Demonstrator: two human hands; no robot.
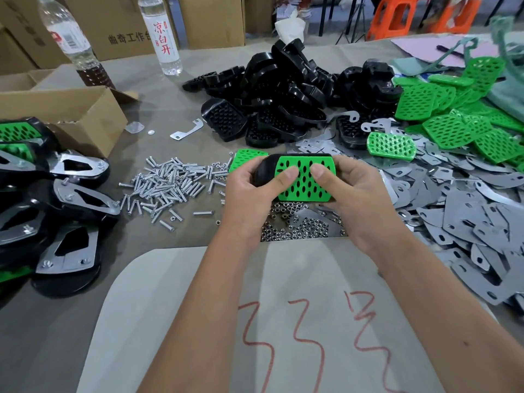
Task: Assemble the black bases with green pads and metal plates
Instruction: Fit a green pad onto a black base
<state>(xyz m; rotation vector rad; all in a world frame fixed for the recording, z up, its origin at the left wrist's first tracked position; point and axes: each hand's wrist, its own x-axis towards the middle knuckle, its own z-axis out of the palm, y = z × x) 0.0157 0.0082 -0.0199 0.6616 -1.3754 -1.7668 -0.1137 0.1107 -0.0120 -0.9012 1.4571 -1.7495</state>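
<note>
Both my hands hold one black base point(262, 168) with a green perforated pad point(303, 191) lying on its top. My left hand point(252, 188) grips the base's left end, its thumb pressing on the pad. My right hand point(348, 188) grips the right end, thumb on the pad too. A pile of black bases point(283, 92) lies behind, loose green pads point(453, 114) at the right, and grey metal plates point(467, 211) spread to the right. Another green pad point(246, 160) lies flat just behind my left hand.
Screws point(167, 185) are heaped left of my hands and nuts point(295, 225) lie under them. Finished assemblies point(56, 199) stack at the left beside an open cardboard box point(62, 114). Two bottles point(163, 35) stand at the back. A grey sheet with red marks point(283, 321) lies near me.
</note>
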